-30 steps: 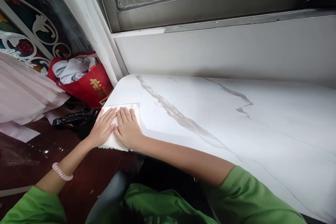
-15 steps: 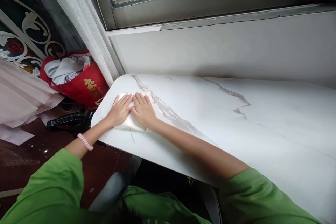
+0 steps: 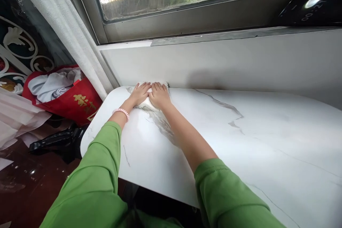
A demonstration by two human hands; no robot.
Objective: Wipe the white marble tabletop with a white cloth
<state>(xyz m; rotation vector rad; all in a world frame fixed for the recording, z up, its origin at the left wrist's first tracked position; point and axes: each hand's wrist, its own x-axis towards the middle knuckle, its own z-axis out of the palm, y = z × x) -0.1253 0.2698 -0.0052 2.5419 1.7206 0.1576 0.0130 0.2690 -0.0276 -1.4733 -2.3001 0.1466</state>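
Observation:
Both palms press a white cloth [image 3: 146, 104] against the white marble-patterned table [image 3: 253, 156], at its far edge by the wall. My left hand [image 3: 139, 94] lies flat on the cloth's left part, fingers stretched forward. Close beside it, my right hand [image 3: 160, 96] rests flat on the right part, its thumb side near the left hand. Much of the cloth is hidden under the hands; a bit shows below them and at the right.
A grey window frame [image 3: 187, 26] runs above the wall behind the table. On the left hang a white curtain [image 3: 64, 25] and a red bag [image 3: 80, 99] stuffed with pale fabric stands beside the table. A black plastic bag [image 3: 58, 144] lies below it.
Both hands have slid the cloth forward, away from me, from the left part of the tabletop to its far edge. The view has shifted, showing more of the window.

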